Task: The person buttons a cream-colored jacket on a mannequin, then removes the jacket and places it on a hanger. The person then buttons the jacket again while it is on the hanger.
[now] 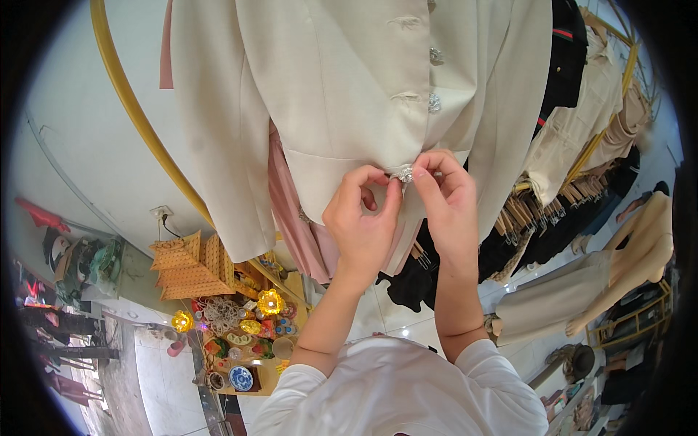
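A cream blazer [332, 82] hangs in front of me, its front panels overlapping. At its waist seam, my right hand [448, 201] pinches a sparkly silver button [405, 174] between thumb and fingertips. My left hand [362, 215] has thumb and forefinger closed on the cloth edge at the buttonhole, just left of that button. Higher on the front, another jewelled button [434, 102] sits beside an unfilled buttonhole [408, 97], with a further button [435, 55] above it. Pink pleated fabric [294, 201] shows beneath the blazer's hem and sleeve.
A gold metal rail [128, 117] curves past the blazer's left side. Lower left stands a wooden table [265, 386] bearing lit yellow lamps, small goods and a tiered ornament [193, 266]. Garments on wooden hangers [537, 210] and a skirted mannequin [551, 294] are on the right.
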Motion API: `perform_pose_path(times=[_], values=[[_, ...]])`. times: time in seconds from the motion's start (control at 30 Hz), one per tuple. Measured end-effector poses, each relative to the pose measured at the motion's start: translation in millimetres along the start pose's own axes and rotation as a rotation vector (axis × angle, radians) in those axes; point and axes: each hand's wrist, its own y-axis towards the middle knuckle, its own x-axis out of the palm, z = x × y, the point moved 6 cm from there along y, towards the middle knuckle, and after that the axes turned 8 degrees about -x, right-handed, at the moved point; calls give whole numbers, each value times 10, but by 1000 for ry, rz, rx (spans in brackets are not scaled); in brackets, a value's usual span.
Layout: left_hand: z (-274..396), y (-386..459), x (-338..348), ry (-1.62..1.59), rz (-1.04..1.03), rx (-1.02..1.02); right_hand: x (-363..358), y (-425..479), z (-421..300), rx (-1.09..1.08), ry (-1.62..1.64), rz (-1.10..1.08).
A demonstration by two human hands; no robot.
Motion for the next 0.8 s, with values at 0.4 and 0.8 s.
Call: perform_pose_path(times=[0.4,0.8], values=[[288,31,-41,174,-95,95,-131,69,-47,-92,195,103],[537,492,414,755,118,376,-180,607,-263,-128,-145,-93]])
